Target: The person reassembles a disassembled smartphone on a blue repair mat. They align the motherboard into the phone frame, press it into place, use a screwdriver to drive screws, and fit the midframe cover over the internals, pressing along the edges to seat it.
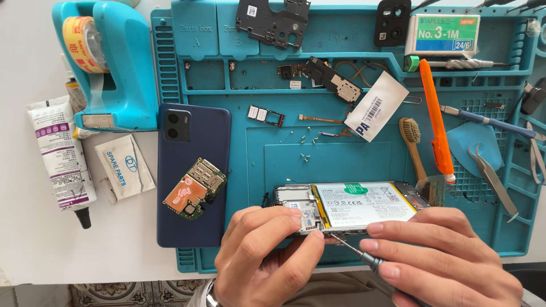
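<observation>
Bench is pretty cluttered: blue tape dispenser top left, a white glue tube beside it, a dark blue back cover with a circuit board lying on it, plus an orange pry tool, small brush and a staples box on the teal mat.

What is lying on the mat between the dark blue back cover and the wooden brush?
In the head view, between the dark blue back cover and the wooden brush lie a SIM tray, tiny loose screws and thin flex cables.

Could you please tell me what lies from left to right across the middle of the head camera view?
White glue tube → white sachet → dark blue phone back cover → white barcode label → wooden brush → orange tool → metal tweezers.
</observation>
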Action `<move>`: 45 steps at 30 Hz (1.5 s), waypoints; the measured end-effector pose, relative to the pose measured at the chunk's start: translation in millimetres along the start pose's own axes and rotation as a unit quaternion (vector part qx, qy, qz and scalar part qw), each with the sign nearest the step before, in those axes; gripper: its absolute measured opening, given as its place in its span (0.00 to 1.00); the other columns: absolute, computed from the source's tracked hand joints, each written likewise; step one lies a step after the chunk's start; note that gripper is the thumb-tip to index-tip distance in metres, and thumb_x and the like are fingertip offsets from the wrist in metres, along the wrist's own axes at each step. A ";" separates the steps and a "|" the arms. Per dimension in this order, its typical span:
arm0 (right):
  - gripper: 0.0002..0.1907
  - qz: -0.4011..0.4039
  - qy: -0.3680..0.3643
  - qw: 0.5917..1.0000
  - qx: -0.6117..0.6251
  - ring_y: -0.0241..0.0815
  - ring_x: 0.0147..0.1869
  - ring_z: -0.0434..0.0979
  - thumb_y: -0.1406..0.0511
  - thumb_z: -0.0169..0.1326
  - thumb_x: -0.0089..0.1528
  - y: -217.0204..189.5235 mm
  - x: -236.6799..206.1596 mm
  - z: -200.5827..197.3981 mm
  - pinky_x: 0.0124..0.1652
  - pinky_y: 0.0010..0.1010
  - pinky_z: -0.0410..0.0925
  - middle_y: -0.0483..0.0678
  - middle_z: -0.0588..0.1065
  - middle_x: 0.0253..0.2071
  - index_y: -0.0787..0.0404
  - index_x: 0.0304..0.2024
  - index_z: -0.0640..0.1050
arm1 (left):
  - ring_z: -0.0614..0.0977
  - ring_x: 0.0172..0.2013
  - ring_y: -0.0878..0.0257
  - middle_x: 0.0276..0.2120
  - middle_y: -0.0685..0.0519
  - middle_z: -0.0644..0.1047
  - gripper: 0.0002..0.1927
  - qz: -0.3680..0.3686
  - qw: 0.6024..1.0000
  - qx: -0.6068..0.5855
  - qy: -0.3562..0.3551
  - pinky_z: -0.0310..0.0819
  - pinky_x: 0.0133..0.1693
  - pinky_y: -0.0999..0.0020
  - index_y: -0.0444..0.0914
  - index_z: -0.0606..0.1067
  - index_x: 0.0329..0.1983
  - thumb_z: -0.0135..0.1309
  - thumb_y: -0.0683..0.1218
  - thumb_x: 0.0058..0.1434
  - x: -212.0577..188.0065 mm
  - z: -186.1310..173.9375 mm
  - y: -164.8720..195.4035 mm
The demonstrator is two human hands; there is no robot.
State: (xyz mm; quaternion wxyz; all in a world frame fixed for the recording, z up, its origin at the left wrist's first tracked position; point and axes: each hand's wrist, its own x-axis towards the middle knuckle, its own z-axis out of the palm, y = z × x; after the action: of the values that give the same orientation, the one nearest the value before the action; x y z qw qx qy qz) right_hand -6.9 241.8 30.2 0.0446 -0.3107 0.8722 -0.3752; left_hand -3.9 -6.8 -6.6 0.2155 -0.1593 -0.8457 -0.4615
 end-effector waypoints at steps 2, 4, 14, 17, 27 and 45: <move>0.15 -0.012 -0.011 1.000 -0.009 0.49 0.60 0.82 0.58 0.55 0.65 1.0 0.8 -0.9 0.58 0.48 0.70 0.45 0.81 0.50 0.51 0.53 0.75 | 0.84 0.40 0.59 0.39 0.53 0.75 0.19 0.009 1.000 0.004 0.006 0.77 0.36 0.66 0.41 0.80 0.39 0.75 0.38 0.46 0.5 0.7 -1.2; 0.15 -0.019 -0.017 1.000 -0.014 0.49 0.60 0.81 0.58 0.55 0.65 1.8 0.5 -1.0 0.58 0.48 0.70 0.45 0.81 0.50 0.51 0.52 0.75 | 0.83 0.40 0.59 0.39 0.53 0.75 0.19 0.015 1.000 0.005 0.009 0.77 0.36 0.66 0.41 0.80 0.39 0.75 0.38 0.46 0.6 1.3 -2.3; 0.13 -0.009 0.136 0.991 -0.004 0.51 0.50 0.82 0.64 0.58 0.67 28.7 -20.0 -9.4 0.48 0.42 0.73 0.50 0.76 0.44 0.58 0.49 0.69 | 0.82 0.44 0.56 0.45 0.51 0.73 0.22 -0.006 1.000 -0.006 -0.013 0.80 0.43 0.64 0.40 0.76 0.47 0.75 0.41 0.54 -7.9 -3.4 -2.8; 0.09 0.114 0.164 0.979 -0.049 0.51 0.46 0.80 0.71 0.54 0.67 30.5 -19.9 -8.8 0.45 0.41 0.72 0.52 0.76 0.44 0.62 0.49 0.70 | 0.82 0.43 0.57 0.43 0.52 0.75 0.22 -0.011 1.000 0.010 0.000 0.80 0.42 0.63 0.40 0.75 0.46 0.75 0.44 0.54 -9.0 -0.9 -2.9; 0.25 0.132 0.065 0.963 -0.225 0.53 0.48 0.71 0.75 0.56 0.62 26.4 -19.1 -2.8 0.48 0.41 0.68 0.56 0.70 0.45 0.67 0.63 0.73 | 0.81 0.42 0.57 0.38 0.54 0.76 0.16 0.072 0.993 0.033 -0.082 0.77 0.42 0.61 0.38 0.79 0.42 0.71 0.40 0.52 -27.4 -14.5 9.7; 0.47 -0.027 -0.004 0.989 -0.147 0.55 0.68 0.68 0.47 0.67 0.48 8.0 2.6 -0.7 0.64 0.45 0.59 0.54 0.71 0.62 0.64 0.62 0.70 | 0.77 0.50 0.58 0.48 0.58 0.76 0.25 0.030 0.985 0.133 -0.103 0.64 0.52 0.56 0.45 0.77 0.51 0.71 0.50 0.49 -39.5 -13.9 15.2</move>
State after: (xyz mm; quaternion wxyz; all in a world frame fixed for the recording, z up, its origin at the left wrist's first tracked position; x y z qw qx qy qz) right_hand -13.2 245.0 25.7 -0.0079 -0.3387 0.9091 -0.2424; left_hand 40.0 -13.4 -9.3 0.1607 -0.2014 -0.9119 -0.3195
